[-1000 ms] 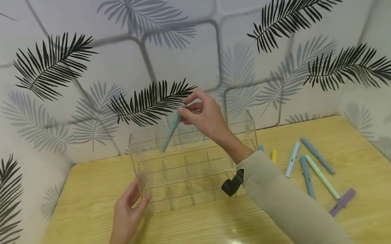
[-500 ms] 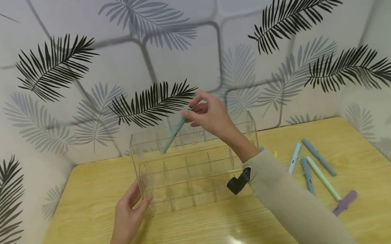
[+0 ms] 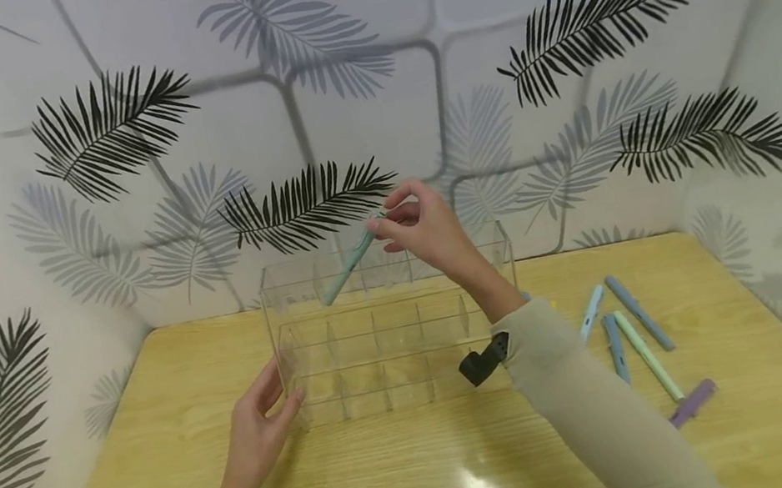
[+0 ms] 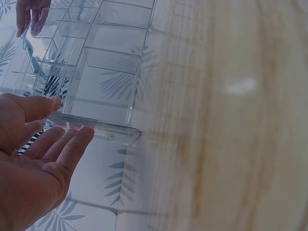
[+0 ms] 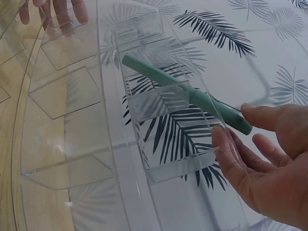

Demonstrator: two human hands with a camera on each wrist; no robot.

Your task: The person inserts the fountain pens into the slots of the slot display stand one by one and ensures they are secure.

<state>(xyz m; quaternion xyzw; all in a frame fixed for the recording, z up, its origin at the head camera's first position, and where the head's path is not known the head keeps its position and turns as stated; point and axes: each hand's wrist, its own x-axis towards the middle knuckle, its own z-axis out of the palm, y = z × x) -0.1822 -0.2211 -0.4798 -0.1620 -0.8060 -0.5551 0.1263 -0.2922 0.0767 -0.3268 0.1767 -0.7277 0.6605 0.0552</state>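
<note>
A clear tiered organizer (image 3: 378, 360) with divided compartments stands on the table. My left hand (image 3: 259, 428) grips its left side wall; in the left wrist view the thumb lies at the wall's edge and the fingers rest along the outer face. Above the top tier, my right hand (image 3: 431, 234) pinches a green pen (image 3: 350, 271) by its clip end. The pen slants down to the left, and its lower end overlaps the top row of compartments. In the right wrist view the pen (image 5: 163, 79) lies across the dividers, with the thumb at its near end.
Right of the organizer lie several pens: a light blue one (image 3: 592, 312), a dark blue one (image 3: 639, 312), another blue one (image 3: 616, 349), a pale green one (image 3: 648, 356) and a purple one (image 3: 693, 403). A leaf-patterned wall (image 3: 371, 112) rises behind the table (image 3: 366, 484).
My right hand has shifted slightly right and down, so the green pen leans a little flatter while its lower end stays nearly in place. The left hand keeps its hold on the organizer.
</note>
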